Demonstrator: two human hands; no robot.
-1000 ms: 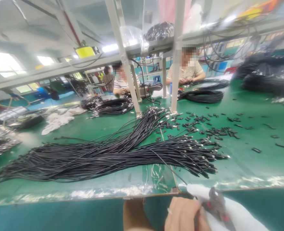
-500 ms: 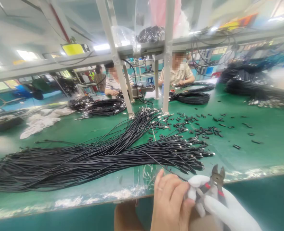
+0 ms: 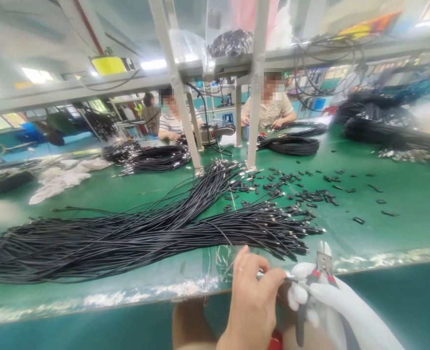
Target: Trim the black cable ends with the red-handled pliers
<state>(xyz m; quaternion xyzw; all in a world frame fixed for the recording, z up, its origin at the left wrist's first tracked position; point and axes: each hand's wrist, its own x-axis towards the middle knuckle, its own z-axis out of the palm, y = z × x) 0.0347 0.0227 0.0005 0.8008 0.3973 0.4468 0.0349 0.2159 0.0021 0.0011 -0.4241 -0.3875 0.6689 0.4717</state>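
Note:
My bare left hand [image 3: 251, 301] pinches the metal end of a thin black cable [image 3: 271, 275] at the near edge of the green table [image 3: 401, 233]. My right hand [image 3: 331, 304] wears a white glove and grips small cutting pliers [image 3: 320, 267] with red handles, jaws pointing up, right beside the cable end. Just beyond both hands lies a large bundle of black cables [image 3: 145, 233], their plug ends fanned toward the right.
Small black connector pieces [image 3: 302, 189] are scattered behind the bundle. A white frame post [image 3: 253, 97] and shelf rise mid-table. Coiled cables [image 3: 291, 145] and white cloths [image 3: 60, 177] lie farther back. Two seated people work across the table.
Both hands rose into view at the table edge. My left hand closed its fingers on the cable end, and the pliers came up beside it.

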